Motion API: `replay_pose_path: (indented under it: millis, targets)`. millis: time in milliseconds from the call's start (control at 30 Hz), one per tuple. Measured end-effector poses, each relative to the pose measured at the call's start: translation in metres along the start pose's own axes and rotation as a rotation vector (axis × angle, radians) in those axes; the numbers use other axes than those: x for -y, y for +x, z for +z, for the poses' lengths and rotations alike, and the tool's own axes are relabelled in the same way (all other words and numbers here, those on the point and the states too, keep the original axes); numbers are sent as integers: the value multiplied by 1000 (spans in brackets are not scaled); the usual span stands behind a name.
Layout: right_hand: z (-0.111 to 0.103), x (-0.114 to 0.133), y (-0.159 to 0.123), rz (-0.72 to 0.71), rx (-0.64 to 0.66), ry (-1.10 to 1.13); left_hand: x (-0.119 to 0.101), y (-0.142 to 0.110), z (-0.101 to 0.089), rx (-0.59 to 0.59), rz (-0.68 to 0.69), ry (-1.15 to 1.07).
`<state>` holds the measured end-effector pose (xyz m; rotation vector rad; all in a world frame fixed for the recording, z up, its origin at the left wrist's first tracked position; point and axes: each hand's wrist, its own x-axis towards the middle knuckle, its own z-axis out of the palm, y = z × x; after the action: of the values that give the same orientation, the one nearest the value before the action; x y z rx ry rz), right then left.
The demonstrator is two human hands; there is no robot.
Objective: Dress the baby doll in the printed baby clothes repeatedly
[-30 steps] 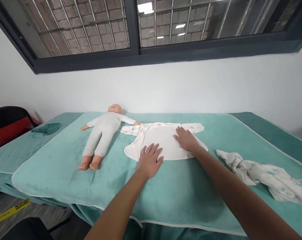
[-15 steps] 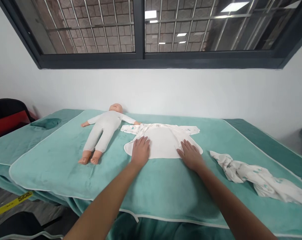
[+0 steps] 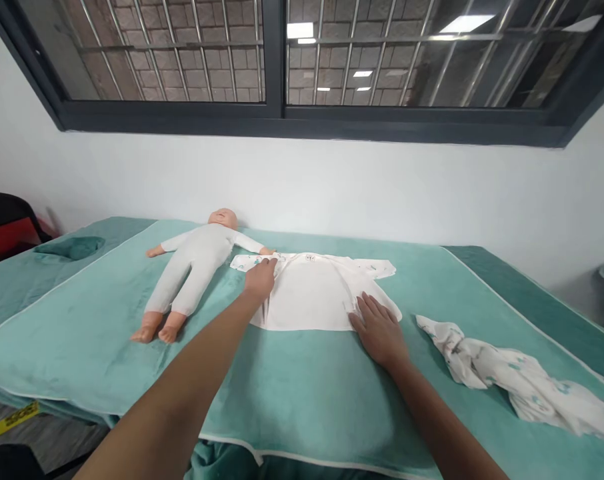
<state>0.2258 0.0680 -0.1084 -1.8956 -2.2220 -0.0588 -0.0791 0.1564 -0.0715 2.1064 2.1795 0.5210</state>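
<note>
A white baby shirt (image 3: 315, 300) with small printed figures on its sleeves lies spread on the green cover. My left hand (image 3: 262, 279) is at the base of its left sleeve, the fingers drawn together and pinching the cloth there. Flat on the lower right part of the shirt rests my right hand (image 3: 379, 328), fingers stretched out. To the left, a baby doll (image 3: 199, 263) in a white bodysuit lies on its back, its nearer hand touching or almost touching the shirt's sleeve.
A crumpled white printed garment (image 3: 517, 377) lies to the right on the green cover (image 3: 322, 393). Behind the bed are a white wall (image 3: 332, 193) and a barred window. A black and red chair (image 3: 9, 230) stands at the far left.
My left hand has moved up and left, from lying flat on the shirt's body to the sleeve base, its fingers closing. My right hand stays on the shirt. The view has shifted slightly.
</note>
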Motion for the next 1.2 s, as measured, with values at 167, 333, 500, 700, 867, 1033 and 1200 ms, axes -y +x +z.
replay_pose_path:
  millis: [167,333,500,700,867,1033,1200]
  targets:
    - [-1,0,0,5,-10,13,7,27,-2,-44,-131,-101]
    - [-2,0,0,9,-14,19,15,18,-1,-122,-149,-90]
    - [-1,0,0,6,-19,26,15,-16,10,-82,162,-82]
    - [-3,2,-1,4,-26,29,24,-54,23,111,275,14]
    - [-1,0,-3,-13,-65,58,30,-68,5,162,281,93]
    - [6,-6,-6,-148,-206,203,70,-52,-36,-9,226,104]
    - [7,33,12,-196,-235,431,144,-30,-77,-231,-6,125]
